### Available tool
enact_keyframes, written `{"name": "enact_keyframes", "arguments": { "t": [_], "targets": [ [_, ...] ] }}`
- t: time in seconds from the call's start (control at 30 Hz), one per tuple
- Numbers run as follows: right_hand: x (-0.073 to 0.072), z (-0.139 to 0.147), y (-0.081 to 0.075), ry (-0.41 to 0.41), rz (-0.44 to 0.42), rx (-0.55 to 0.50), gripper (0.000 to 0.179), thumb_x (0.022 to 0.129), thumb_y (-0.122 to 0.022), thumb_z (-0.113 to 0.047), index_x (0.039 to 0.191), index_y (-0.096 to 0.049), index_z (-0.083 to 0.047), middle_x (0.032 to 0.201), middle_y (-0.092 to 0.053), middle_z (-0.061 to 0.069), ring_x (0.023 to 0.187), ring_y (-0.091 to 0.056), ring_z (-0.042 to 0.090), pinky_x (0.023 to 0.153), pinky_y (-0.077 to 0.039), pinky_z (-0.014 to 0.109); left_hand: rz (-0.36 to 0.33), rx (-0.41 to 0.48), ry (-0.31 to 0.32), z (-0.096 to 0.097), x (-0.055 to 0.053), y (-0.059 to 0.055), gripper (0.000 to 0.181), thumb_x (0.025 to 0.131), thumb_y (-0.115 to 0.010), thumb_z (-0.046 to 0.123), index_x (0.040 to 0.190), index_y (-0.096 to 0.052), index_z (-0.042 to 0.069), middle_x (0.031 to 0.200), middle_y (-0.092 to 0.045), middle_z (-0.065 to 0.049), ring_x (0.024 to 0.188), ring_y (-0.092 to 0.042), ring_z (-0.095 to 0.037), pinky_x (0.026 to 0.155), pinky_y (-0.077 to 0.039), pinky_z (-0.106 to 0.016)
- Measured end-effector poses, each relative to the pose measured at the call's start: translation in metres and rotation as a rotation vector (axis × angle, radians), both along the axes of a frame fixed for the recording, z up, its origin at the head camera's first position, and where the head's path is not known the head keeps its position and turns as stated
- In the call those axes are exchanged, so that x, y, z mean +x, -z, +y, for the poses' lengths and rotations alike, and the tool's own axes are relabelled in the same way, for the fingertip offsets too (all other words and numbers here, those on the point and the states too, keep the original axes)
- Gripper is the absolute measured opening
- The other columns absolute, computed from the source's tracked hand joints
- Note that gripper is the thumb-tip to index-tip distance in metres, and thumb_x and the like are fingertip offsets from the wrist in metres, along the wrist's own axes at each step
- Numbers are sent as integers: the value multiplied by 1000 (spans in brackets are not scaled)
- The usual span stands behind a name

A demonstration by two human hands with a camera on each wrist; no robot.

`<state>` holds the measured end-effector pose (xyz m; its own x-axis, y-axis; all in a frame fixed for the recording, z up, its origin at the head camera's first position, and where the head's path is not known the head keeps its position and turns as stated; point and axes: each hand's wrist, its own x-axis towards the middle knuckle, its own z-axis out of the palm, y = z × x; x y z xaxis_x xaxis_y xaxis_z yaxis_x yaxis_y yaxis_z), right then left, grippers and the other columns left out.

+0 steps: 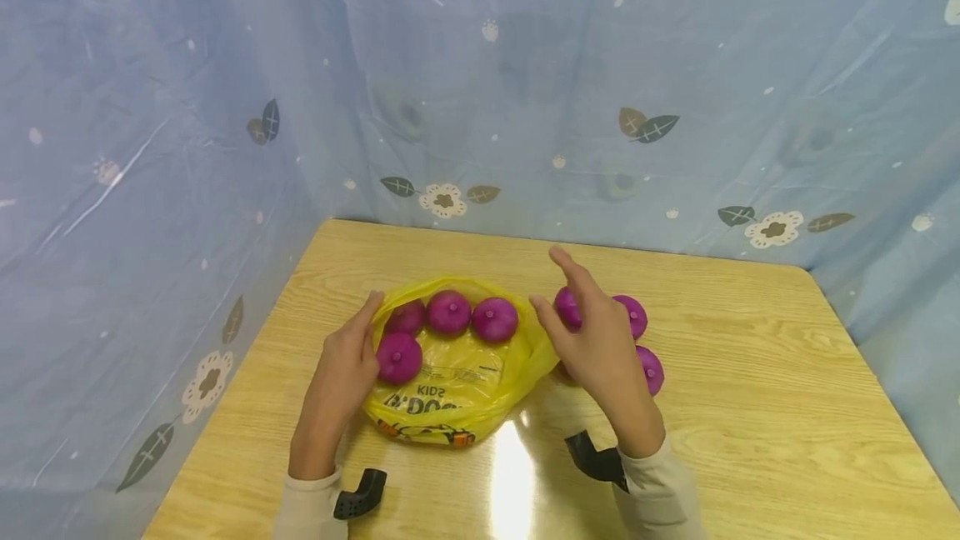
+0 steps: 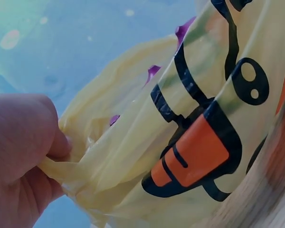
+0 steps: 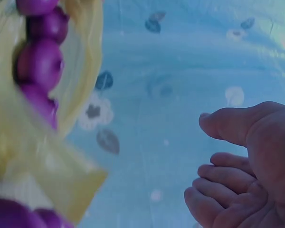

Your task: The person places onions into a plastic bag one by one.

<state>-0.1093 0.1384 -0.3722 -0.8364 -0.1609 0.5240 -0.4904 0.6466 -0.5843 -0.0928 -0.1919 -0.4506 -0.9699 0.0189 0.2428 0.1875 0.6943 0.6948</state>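
Note:
A yellow plastic bag (image 1: 521, 382) with black print and orange patches lies with its mouth wide on the table. Inside it are several round purple fruits (image 1: 449, 312), each with a small nub. My left hand (image 1: 341, 369) pinches the left rim of the bag; the left wrist view shows the yellow film (image 2: 69, 172) caught between thumb and fingers. To the right of the bag, my right hand (image 1: 603, 348) is raised with thumb and forefinger spread, nothing between them. More purple fruits (image 1: 650, 370) sit on the table beyond and beside it, partly hidden by this hand.
The light wooden table (image 1: 757, 407) reaches to a blue patterned curtain (image 1: 525, 107) at the back and both sides. A black wrist mount (image 1: 362, 496) sticks out by the left sleeve, and a second black mount (image 1: 596, 458) by the right sleeve.

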Motion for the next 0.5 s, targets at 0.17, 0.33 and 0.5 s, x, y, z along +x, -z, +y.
{"name": "enact_keyframes", "arguments": {
  "t": [0.17,0.33,0.5],
  "targets": [
    [7,27,8,102,-10,-23,69,96,-80,-19,158,-50,-11,75,-60,9,58,-54,13,55,-51,30,-5,6,5,0,-1,-1,55,109,-42,-4,164,-39,6,168,-38,-12,152,-39,-33,119,-41,-55],
    [15,55,17,184,-85,-39,70,98,-78,-23,160,-47,-10,139,-67,22,104,-75,39,88,-63,51,-17,7,5,-1,-1,0,55,109,-42,-4,164,-39,6,168,-38,-12,152,-39,-34,119,-41,-56],
    [24,76,22,240,-173,-36,73,100,-77,-28,162,-43,-11,160,-48,21,138,-53,49,107,-48,68,-16,8,8,0,-1,0,56,109,-41,-4,164,-38,6,168,-37,-13,149,-43,-32,112,-48,-52]
  ]
}}
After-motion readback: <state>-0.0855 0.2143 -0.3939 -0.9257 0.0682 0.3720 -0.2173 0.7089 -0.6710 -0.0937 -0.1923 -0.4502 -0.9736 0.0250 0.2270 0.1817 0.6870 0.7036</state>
